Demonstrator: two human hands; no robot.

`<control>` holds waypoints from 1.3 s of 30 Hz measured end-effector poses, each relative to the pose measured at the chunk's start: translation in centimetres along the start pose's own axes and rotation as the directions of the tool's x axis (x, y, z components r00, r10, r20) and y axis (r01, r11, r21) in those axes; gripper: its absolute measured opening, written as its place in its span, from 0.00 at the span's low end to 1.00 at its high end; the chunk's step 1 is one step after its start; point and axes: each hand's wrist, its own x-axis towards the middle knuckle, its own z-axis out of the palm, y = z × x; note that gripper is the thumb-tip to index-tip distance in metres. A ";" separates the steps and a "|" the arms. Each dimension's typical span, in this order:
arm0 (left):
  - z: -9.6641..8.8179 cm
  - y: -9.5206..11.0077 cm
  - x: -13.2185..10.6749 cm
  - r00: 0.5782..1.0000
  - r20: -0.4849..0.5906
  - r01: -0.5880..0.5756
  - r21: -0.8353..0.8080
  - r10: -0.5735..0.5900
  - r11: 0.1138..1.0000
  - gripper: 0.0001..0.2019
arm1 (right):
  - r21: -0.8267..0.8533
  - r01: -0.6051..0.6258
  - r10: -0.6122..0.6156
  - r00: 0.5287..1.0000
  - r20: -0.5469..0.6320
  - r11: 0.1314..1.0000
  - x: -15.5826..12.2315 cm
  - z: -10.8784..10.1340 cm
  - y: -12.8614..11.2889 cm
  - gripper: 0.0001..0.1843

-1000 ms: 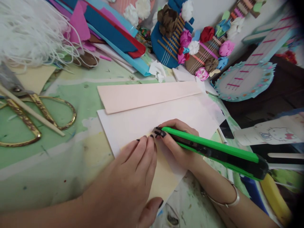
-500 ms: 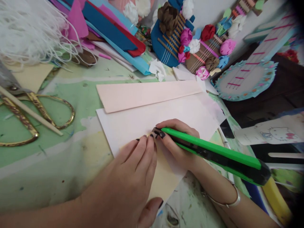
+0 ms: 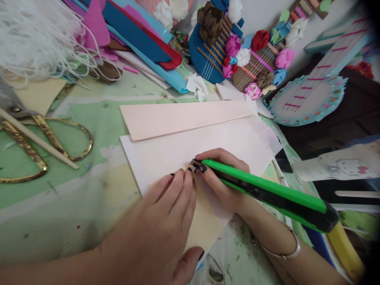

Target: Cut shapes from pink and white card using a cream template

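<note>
My right hand (image 3: pixel 225 178) grips a green and black utility knife (image 3: pixel 267 190) close to its blade end, and the knife's tail slants toward the lower right. The blade tip sits beside the fingertips of my left hand (image 3: pixel 169 209). That left hand lies flat, fingers stretched out, on a cream sheet of paper (image 3: pixel 208 225). Beneath the cream sheet is a larger white sheet (image 3: pixel 166 158). A folded pale pink strip (image 3: pixel 184 118) lies across the white sheet's far edge. My left palm hides part of the cream sheet.
Gold-handled scissors (image 3: pixel 68 138) and a thin wooden stick (image 3: pixel 38 138) lie at the left. Tangled white string (image 3: pixel 44 43) is heaped at the back left. Paper-flower-decorated craft guitars (image 3: pixel 208 51) stand at the back. A white bottle (image 3: pixel 341 162) is at the right.
</note>
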 end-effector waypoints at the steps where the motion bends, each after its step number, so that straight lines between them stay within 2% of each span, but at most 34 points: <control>1: 0.0 0.0 0.0 1.000 -0.002 0.000 0.002 0.000 1.000 0.37 | -0.006 0.003 -0.003 1.000 -0.002 1.000 0.0 0.0 0.0 0.09; 8: 0.0 0.2 0.1 1.000 0.004 0.004 0.005 -0.004 1.000 0.37 | -0.061 0.006 -0.005 1.000 0.014 0.998 0.1 -0.1 -0.2 0.08; 39: -0.1 0.1 0.1 1.000 -0.014 -0.010 -0.001 0.010 1.000 0.39 | -0.068 0.054 -0.052 0.998 0.018 0.996 -0.1 0.0 0.1 0.08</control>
